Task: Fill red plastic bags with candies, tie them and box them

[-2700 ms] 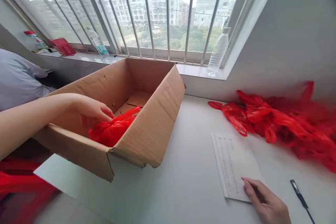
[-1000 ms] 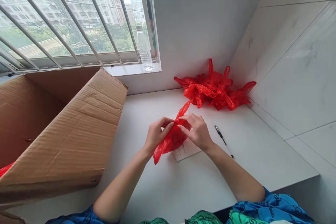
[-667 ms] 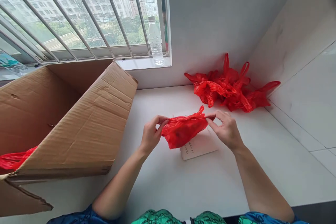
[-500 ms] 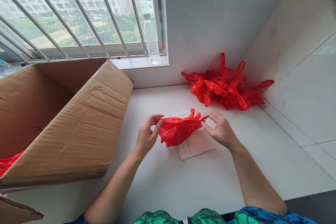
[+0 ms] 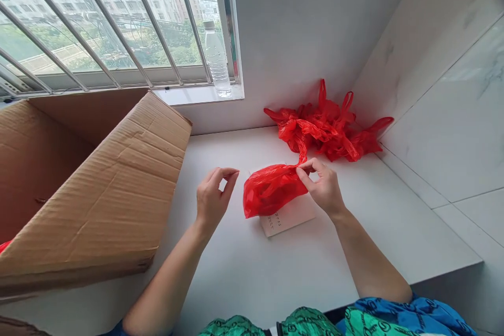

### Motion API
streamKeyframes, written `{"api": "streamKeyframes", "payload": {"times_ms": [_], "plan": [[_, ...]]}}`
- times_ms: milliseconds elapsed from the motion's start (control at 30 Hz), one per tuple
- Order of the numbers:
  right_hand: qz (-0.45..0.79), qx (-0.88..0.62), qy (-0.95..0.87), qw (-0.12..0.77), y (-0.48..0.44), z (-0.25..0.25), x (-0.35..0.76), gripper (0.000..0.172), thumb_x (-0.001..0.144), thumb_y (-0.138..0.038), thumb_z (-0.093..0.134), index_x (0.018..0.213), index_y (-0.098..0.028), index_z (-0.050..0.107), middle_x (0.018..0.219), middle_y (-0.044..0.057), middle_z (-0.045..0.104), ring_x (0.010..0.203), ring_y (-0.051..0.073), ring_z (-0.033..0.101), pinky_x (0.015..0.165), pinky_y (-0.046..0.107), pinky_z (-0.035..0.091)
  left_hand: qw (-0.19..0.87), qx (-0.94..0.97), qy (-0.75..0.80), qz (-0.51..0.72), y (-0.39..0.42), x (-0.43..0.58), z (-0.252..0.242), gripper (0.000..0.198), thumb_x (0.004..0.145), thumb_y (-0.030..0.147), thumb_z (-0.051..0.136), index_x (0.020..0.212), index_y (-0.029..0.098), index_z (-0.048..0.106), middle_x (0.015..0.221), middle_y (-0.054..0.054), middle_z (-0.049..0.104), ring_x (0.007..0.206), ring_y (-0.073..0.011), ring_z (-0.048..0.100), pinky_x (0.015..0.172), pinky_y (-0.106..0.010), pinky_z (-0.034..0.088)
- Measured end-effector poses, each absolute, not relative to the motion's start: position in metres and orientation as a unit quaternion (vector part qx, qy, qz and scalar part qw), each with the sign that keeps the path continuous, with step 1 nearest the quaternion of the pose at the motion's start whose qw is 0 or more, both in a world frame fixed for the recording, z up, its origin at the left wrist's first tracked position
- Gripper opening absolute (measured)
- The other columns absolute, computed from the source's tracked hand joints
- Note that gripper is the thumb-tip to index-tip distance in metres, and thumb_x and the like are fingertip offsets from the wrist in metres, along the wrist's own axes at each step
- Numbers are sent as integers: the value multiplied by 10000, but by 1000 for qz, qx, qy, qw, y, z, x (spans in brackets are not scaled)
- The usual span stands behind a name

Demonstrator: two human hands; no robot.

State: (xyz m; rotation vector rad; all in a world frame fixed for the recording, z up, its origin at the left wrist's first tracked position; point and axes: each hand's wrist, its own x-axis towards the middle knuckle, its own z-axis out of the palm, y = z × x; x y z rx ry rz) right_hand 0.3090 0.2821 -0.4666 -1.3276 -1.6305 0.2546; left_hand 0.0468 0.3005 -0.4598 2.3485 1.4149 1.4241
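Note:
My right hand (image 5: pixel 323 189) pinches the gathered top of a red plastic bag (image 5: pixel 271 191) between thumb and fingers. The bag hangs puffed out to the left, and one handle loop stretches up behind my fingers. Just left of the bag, my left hand (image 5: pixel 214 194) has thumb and fingertip pressed together with nothing seen between them; a small gap parts it from the bag. Under the bag lies a white printed card or booklet (image 5: pixel 291 220), partly covered.
A large open cardboard box (image 5: pixel 114 189) stands at the left on the white tabletop (image 5: pixel 252 273), with a bit of red plastic inside. Crumpled red plastic bags (image 5: pixel 326 128) are heaped in the back corner. A clear bottle (image 5: pixel 217 63) stands on the sill by the barred window.
My left hand has let go of the bag's left edge and moved slightly left. The bag now looks fuller and hangs from my right hand only. The view has shifted a little to the right.

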Motion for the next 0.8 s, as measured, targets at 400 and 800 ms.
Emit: {"api": "streamKeyframes", "payload": {"times_ms": [400, 800], "plan": [[124, -586, -545, 587, 288, -473, 336, 179, 873, -374, 603, 787, -220, 577, 761, -2, 632, 745, 176, 586, 750, 322, 462, 156, 681, 472, 537, 307, 32, -458, 142, 937, 338, 595, 934, 205, 646, 843, -15, 656, 798, -153, 617, 765, -289, 484], [-34, -499, -630, 594, 263, -442, 315, 267, 870, -286, 623, 1124, -238, 558, 1124, 90, 639, 1045, 249, 618, 880, 439, 513, 108, 843, 409, 333, 290, 48, -424, 272, 944, 337, 589, 1210, 304, 634, 807, 27, 594, 695, -111, 531, 917, -364, 417]]}}
